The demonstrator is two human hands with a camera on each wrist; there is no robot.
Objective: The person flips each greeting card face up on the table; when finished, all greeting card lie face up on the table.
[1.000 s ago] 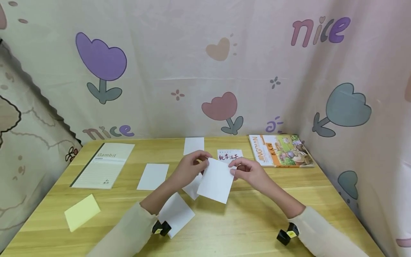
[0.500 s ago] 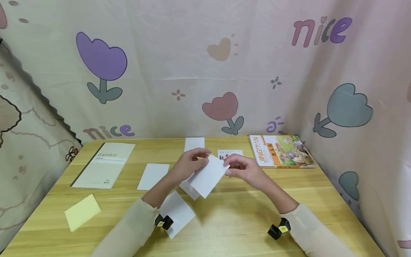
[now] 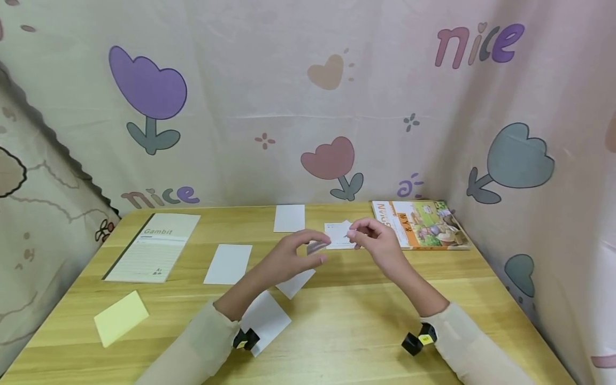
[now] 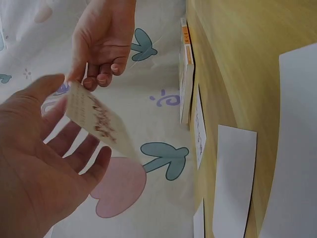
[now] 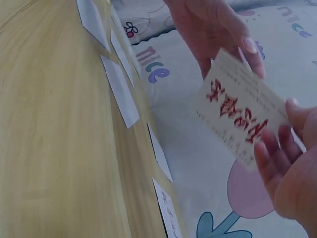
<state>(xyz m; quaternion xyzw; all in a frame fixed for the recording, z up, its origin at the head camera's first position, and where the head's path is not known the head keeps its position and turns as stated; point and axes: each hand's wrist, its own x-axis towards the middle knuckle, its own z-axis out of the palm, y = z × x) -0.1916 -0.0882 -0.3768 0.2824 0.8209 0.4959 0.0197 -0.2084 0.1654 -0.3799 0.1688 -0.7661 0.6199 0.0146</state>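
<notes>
A small card with red brush characters on one face hangs in the air between my hands, a little blurred. My right hand pinches it at one corner between thumb and fingers. Beside its other end is my left hand, thumb and fingers parted around the card without a visible grip. In the head view the held card is hard to separate from the lettered card lying behind it; the right wrist view shows that lying card on the table.
Several white cards lie on the wooden table, such as one white card at left. A yellow paper, a Gambit notebook and a picture-cover book lie around. A printed curtain stands behind.
The held card has turned, so its broad white face no longer faces the head camera. My left fingers and thumb have spread apart from it. The right hand has risen slightly.
</notes>
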